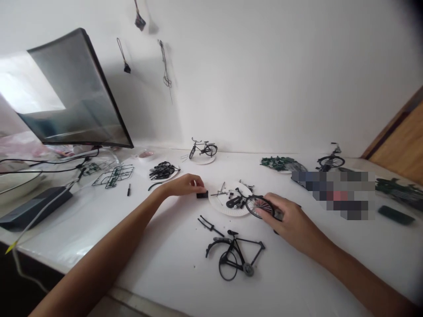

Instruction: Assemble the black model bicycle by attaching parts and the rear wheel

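My left hand (183,184) reaches across the white table and pinches a small black block (202,193) lying beside a white paper plate (220,208). My right hand (289,217) is closed on a small spoked bicycle wheel (258,206) at the plate's right rim. The plate carries several small black and metal model parts (233,201). In front of it lies a partly built black model bicycle frame (235,257) with one wheel, and a loose black fork (209,226) just to its left.
A finished model bicycle (202,149) stands on a plate by the wall, another bicycle (330,160) at the right. A plate of black parts (163,170), green sprues (113,175), a small screwdriver (128,189), a monitor (74,92) and cables sit at the left.
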Demonstrator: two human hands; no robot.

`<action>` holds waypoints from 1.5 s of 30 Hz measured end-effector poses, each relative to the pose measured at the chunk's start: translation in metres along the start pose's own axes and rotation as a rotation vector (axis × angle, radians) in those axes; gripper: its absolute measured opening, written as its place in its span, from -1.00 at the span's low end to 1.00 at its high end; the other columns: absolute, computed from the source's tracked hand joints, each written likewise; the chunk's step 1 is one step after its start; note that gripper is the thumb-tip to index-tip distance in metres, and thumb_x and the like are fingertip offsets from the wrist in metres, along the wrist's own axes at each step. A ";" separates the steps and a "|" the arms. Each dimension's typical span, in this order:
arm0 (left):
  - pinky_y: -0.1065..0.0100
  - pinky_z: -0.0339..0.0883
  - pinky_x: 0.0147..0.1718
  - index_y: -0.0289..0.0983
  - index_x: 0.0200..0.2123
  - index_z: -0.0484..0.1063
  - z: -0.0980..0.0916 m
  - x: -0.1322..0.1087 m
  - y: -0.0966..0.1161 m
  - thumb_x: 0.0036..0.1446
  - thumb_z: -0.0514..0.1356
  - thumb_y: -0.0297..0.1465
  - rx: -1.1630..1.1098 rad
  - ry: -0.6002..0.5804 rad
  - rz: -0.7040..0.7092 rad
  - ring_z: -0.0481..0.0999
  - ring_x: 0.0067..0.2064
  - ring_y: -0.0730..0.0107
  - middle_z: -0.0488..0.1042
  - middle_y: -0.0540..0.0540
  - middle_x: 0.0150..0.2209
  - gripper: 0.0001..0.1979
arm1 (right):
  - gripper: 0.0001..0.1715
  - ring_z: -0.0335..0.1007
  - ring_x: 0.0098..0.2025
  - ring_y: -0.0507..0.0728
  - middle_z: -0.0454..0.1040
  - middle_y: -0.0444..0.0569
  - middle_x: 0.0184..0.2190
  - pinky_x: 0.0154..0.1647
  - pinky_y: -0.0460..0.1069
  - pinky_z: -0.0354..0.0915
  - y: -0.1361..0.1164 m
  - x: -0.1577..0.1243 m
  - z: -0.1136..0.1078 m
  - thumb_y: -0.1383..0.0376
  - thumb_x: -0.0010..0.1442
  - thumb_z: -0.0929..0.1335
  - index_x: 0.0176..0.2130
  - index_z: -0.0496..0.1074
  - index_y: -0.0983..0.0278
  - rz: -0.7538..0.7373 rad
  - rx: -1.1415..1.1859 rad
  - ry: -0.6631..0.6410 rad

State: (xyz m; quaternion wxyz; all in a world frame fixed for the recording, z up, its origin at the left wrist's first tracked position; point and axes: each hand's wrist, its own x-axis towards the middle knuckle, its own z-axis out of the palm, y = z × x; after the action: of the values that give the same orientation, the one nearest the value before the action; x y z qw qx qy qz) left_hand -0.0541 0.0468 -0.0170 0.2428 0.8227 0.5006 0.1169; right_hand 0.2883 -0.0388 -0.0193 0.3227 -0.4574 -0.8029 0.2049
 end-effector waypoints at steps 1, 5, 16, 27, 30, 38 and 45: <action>0.41 0.33 -0.32 -0.18 -0.11 0.54 -0.001 -0.001 0.001 0.08 0.22 0.04 -0.006 -0.029 -0.006 0.52 -0.24 0.32 0.56 -0.09 -0.20 -0.52 | -0.75 0.41 -0.26 0.17 0.48 -0.03 -0.33 -0.22 0.05 0.32 0.001 0.001 0.000 0.11 0.30 0.32 -0.29 0.39 0.23 -0.002 0.004 0.008; 0.40 0.32 -0.30 -0.14 -0.06 0.52 0.000 -0.002 0.002 -0.09 0.35 0.02 0.007 -0.076 -0.027 0.51 -0.21 0.30 0.53 -0.08 -0.16 -0.44 | -0.69 0.41 -0.27 0.18 0.47 -0.04 -0.34 -0.23 0.04 0.32 0.002 0.002 0.003 0.05 0.29 0.33 -0.31 0.41 0.24 0.089 0.032 0.024; 0.35 0.26 -0.36 -0.21 -0.09 0.46 0.001 -0.007 0.000 0.10 0.21 0.03 0.213 0.025 -0.035 0.51 -0.30 0.27 0.55 -0.14 -0.15 -0.52 | -0.66 0.40 -0.41 0.17 0.51 -0.05 -0.46 -0.46 0.00 0.27 -0.001 0.003 -0.004 0.08 0.21 0.36 -0.39 0.52 0.28 0.171 0.039 -0.061; 0.23 0.27 0.01 -0.25 0.03 0.37 0.038 -0.015 0.073 0.41 0.03 -0.26 0.417 0.213 0.396 0.45 -0.01 0.24 0.48 -0.14 0.00 -0.73 | -0.54 0.51 -0.10 0.23 0.58 0.00 -0.12 -0.07 0.09 0.38 0.002 0.001 0.005 0.04 0.24 0.35 0.07 0.38 0.16 0.224 0.165 -0.082; 0.23 0.31 -0.03 -0.26 0.03 0.37 0.046 -0.014 0.073 0.39 0.08 -0.32 0.490 0.253 0.419 0.47 -0.01 0.22 0.50 -0.14 0.00 -0.76 | -0.58 0.52 -0.11 0.21 0.57 -0.01 -0.12 -0.10 0.06 0.39 -0.003 0.001 0.003 0.04 0.25 0.35 0.04 0.40 0.16 0.200 0.202 -0.183; 0.23 0.31 -0.14 -0.28 -0.10 0.42 0.047 0.002 0.047 0.32 0.14 -0.47 0.549 0.342 0.309 0.53 -0.17 0.27 0.58 -0.10 -0.24 -0.89 | -0.69 0.48 -0.04 0.24 0.57 -0.07 -0.08 -0.05 0.09 0.34 -0.009 -0.002 0.002 0.07 0.28 0.33 -0.03 0.46 0.10 0.140 -0.001 -0.217; 0.26 0.32 -0.19 -0.30 -0.17 0.39 0.048 0.003 0.048 0.30 0.10 -0.55 0.553 0.352 0.308 0.50 -0.27 0.32 0.56 -0.08 -0.28 -0.89 | -0.68 0.41 -0.40 0.13 0.55 -0.11 -0.34 -0.34 0.03 0.30 -0.008 -0.002 0.003 0.06 0.30 0.29 -0.04 0.47 0.11 0.137 -0.133 -0.163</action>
State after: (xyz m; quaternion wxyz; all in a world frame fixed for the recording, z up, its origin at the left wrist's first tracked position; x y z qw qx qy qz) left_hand 0.0048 0.0180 -0.0332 -0.0995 0.8902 0.4177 0.1521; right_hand 0.2822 -0.0441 -0.0173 0.2109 -0.5134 -0.8051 0.2094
